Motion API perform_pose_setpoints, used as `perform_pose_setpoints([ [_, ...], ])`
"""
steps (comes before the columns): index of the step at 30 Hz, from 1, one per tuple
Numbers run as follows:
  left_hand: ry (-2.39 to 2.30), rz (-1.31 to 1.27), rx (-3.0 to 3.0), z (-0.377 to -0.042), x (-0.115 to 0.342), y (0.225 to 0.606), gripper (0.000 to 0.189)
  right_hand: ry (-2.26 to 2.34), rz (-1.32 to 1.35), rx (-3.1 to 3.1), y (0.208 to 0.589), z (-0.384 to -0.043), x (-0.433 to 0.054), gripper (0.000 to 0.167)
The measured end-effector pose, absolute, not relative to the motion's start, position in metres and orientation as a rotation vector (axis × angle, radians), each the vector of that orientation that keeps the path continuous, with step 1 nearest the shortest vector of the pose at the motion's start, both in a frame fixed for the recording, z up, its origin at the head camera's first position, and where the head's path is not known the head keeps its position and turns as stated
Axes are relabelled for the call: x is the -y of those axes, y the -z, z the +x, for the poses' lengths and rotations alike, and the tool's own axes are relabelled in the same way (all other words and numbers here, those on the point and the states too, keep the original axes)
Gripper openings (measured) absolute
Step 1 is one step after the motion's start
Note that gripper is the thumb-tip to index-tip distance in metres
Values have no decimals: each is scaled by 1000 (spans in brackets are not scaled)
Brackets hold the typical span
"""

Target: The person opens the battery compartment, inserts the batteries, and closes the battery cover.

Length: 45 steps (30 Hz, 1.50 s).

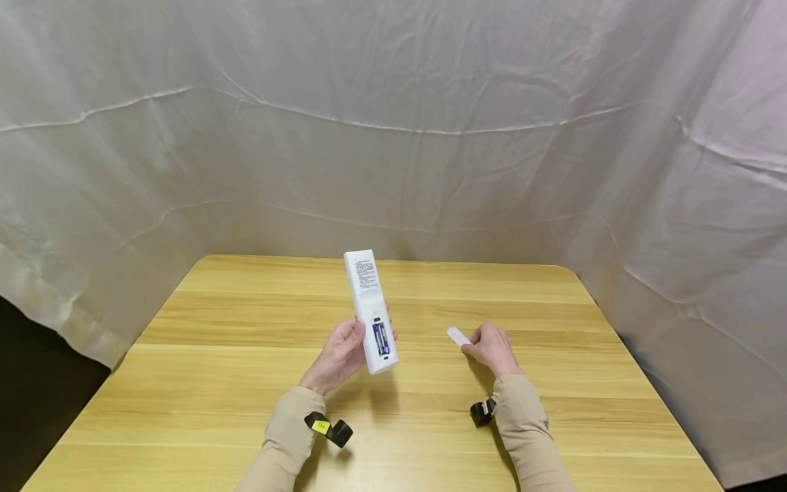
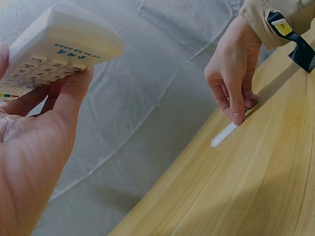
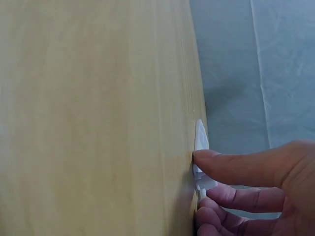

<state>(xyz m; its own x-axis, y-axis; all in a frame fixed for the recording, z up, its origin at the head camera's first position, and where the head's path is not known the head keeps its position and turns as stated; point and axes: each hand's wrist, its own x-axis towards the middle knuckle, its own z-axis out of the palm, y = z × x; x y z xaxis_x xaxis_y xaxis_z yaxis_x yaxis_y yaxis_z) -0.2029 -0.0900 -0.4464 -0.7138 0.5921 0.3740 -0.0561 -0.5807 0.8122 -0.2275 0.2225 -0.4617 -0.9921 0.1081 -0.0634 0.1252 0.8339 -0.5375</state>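
My left hand (image 1: 340, 355) grips a white remote control (image 1: 367, 301) above the table, its back turned up in the head view. Two blue batteries (image 1: 380, 339) lie side by side in its uncovered compartment. Rows of buttons on the remote's front (image 2: 49, 66) show in the left wrist view. Off to the right, my right hand (image 1: 492, 348) pinches a small white battery cover (image 1: 458, 335) between thumb and fingers, close to the tabletop. In the right wrist view the thumb lies over part of the cover (image 3: 201, 135).
The wooden table (image 1: 233, 328) has rounded far corners. Grey-white cloth (image 1: 393, 171) hangs behind it and along both sides. Each wrist carries a black strap; the left strap (image 1: 321, 425) bears a yellow label.
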Motion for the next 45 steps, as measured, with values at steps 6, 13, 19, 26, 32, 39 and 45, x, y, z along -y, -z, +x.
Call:
perform_pose_setpoints([
  [6,-2315,912,-1155,-203,90,446,41,903,194,-2977,461,-228,-222,18],
  [13,-2324,887,-1154,-202,91,446,39,953,215,-2948,461,-229,-222,20],
  [19,-2320,921,-1152,-203,90,446,36,1026,208,-2924,464,-230,-222,20],
  [26,-2331,904,-1160,-202,89,445,32,1082,169,-2916,467,-232,-225,22],
  [32,-2321,910,-1160,-203,90,446,39,1282,134,-2833,468,-233,-227,20],
  [39,-2328,894,-1163,-202,90,445,38,1579,109,-2776,465,-235,-228,24],
  [45,-2325,904,-1161,-202,89,446,39,1932,35,-2535,458,-232,-226,34],
])
